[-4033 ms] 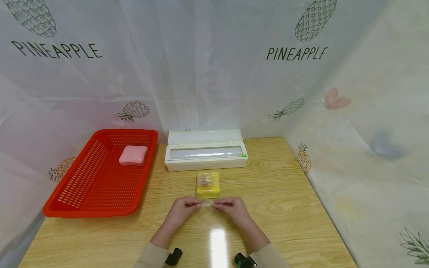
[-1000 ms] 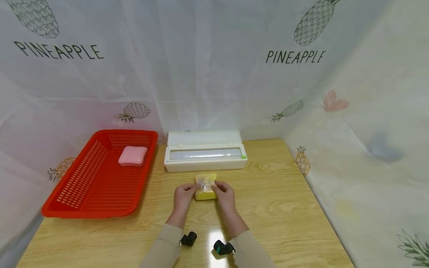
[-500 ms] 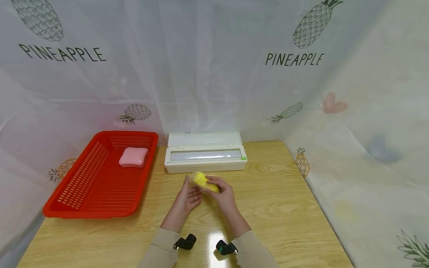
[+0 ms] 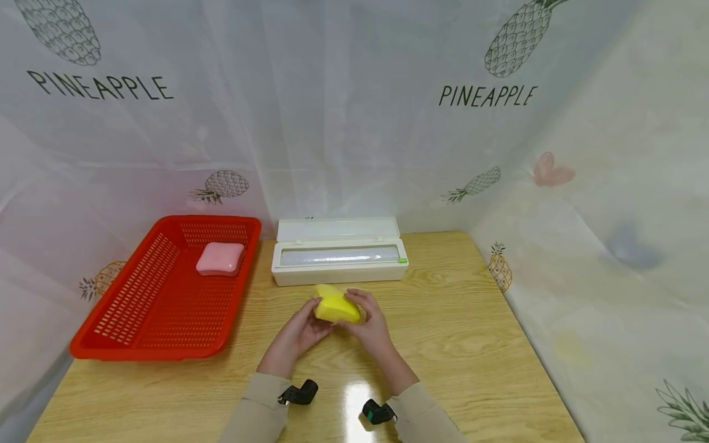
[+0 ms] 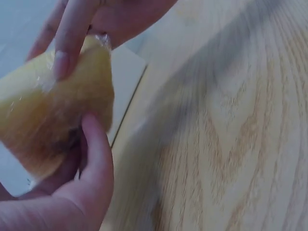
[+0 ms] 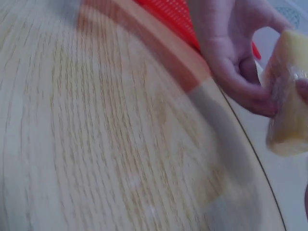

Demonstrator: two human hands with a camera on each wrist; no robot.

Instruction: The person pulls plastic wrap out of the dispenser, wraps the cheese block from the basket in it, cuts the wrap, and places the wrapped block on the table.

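Note:
A yellow bar of soap (image 4: 335,305), wrapped in clear plastic film, is held tilted between both hands above the wooden table. My left hand (image 4: 297,337) grips its left end, thumb on the near face and the other fingers underneath. My right hand (image 4: 370,325) pinches the right end, fingertips on top and thumb below. In the left wrist view, wrinkled film shines on the soap (image 5: 53,103), and a reddish-brown patch shows beneath it. The right wrist view catches part of the wrapped soap (image 6: 288,118) at its right edge.
A white cling film dispenser (image 4: 340,272) stands behind the hands with its lid up and a roll visible inside. To the left is a red basket (image 4: 221,344) holding a pink bar of soap (image 4: 220,258). A printed curtain (image 4: 354,123) hangs behind the table (image 4: 460,344).
Both hands went from pinching film in front of the soap to its sides, then lifted it off the table and turned it. The left hand's open fingers have since closed around it.

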